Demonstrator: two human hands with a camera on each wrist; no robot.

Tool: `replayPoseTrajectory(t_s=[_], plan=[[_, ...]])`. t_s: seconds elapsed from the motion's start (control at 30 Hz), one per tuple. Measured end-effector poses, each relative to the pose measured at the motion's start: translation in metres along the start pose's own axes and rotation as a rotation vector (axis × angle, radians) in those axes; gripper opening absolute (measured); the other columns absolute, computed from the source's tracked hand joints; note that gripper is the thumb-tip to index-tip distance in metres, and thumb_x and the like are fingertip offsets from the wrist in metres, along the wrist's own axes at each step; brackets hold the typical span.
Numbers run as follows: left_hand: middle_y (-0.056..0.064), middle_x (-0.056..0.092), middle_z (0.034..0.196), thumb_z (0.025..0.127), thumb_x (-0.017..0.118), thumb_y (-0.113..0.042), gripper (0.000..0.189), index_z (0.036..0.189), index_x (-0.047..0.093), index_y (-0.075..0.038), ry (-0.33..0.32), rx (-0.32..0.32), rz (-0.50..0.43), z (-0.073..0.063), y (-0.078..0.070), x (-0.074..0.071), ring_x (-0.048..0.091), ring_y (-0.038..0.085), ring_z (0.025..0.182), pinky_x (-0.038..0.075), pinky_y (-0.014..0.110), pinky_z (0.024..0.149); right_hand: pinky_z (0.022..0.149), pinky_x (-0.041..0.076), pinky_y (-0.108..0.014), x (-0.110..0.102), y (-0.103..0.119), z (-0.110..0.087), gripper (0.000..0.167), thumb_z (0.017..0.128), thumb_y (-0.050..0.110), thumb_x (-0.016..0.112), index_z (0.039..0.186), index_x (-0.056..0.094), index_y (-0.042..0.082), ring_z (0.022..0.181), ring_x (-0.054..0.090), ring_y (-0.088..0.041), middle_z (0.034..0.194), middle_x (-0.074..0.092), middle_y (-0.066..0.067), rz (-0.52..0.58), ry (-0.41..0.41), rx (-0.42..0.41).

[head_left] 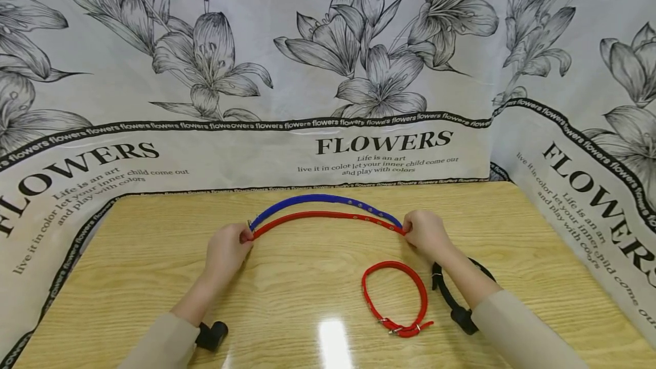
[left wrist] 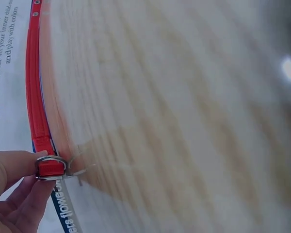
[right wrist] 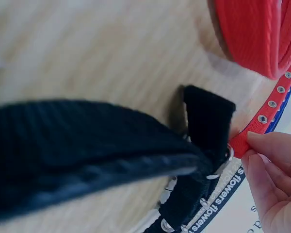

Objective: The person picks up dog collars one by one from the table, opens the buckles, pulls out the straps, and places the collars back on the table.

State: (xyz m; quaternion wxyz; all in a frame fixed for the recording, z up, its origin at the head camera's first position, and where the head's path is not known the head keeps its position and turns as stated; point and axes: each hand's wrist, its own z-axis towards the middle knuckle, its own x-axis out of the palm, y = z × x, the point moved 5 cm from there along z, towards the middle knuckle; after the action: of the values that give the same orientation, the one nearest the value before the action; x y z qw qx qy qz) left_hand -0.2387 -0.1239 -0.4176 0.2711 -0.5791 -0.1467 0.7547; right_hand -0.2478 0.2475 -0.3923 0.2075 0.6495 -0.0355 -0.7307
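A red collar (head_left: 312,214) and a blue collar (head_left: 307,199) stretch side by side between my hands, bowing upward over the wooden table. My left hand (head_left: 228,249) pinches their buckle ends; in the left wrist view a metal ring (left wrist: 51,165) sits at the thumb, and the blue strap shows only as a thin edge behind the red. At the other end, my right hand (head_left: 426,231) pinches the ends with metal eyelets. The right wrist view shows thumb and fingertips on the red strap (right wrist: 263,115), with blue along its edge.
Another red collar (head_left: 422,286), buckled into a loop, lies on the table (head_left: 287,295) in front of my right hand. A black collar (head_left: 445,286) lies partly hidden beneath my right forearm. Floral printed cloth (head_left: 246,158) hangs behind and at both sides.
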Motion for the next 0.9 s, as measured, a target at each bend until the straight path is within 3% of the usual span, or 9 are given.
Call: replayPoseTrajectory(t_s=[0.37, 0.7, 0.9], plan=[[0.009, 0.063, 0.07, 0.072, 0.075, 0.005, 0.012, 0.073, 0.064, 0.0, -0.067, 0.015, -0.006, 0.013, -0.004, 0.005, 0.059, 0.021, 0.065, 0.048, 0.034, 0.059, 0.061, 0.049, -0.043, -0.001, -0.004, 0.017, 0.015, 0.063, -0.014, 0.063, 0.067, 0.066, 0.001, 0.065, 0.061, -0.028, 0.068, 0.065, -0.009, -0.06, -0.015, 0.03], [0.007, 0.062, 0.069, 0.071, 0.077, 0.001, 0.012, 0.073, 0.065, -0.002, -0.078, 0.009, -0.037, 0.008, -0.001, 0.005, 0.058, 0.021, 0.065, 0.047, 0.035, 0.058, 0.061, 0.048, -0.043, -0.002, 0.001, 0.012, 0.011, 0.066, -0.007, 0.072, 0.067, 0.066, 0.002, 0.061, 0.058, -0.024, 0.064, 0.063, -0.005, -0.028, -0.006, 0.016], [0.006, 0.058, 0.069, 0.071, 0.077, -0.001, 0.013, 0.073, 0.064, -0.004, -0.088, 0.034, -0.017, 0.004, -0.008, 0.002, 0.052, 0.02, 0.064, 0.042, 0.033, 0.055, 0.057, 0.046, -0.037, -0.008, 0.007, 0.004, 0.009, 0.068, -0.003, 0.074, 0.073, 0.067, 0.001, 0.058, 0.054, -0.017, 0.062, 0.06, -0.002, 0.028, 0.007, -0.007]])
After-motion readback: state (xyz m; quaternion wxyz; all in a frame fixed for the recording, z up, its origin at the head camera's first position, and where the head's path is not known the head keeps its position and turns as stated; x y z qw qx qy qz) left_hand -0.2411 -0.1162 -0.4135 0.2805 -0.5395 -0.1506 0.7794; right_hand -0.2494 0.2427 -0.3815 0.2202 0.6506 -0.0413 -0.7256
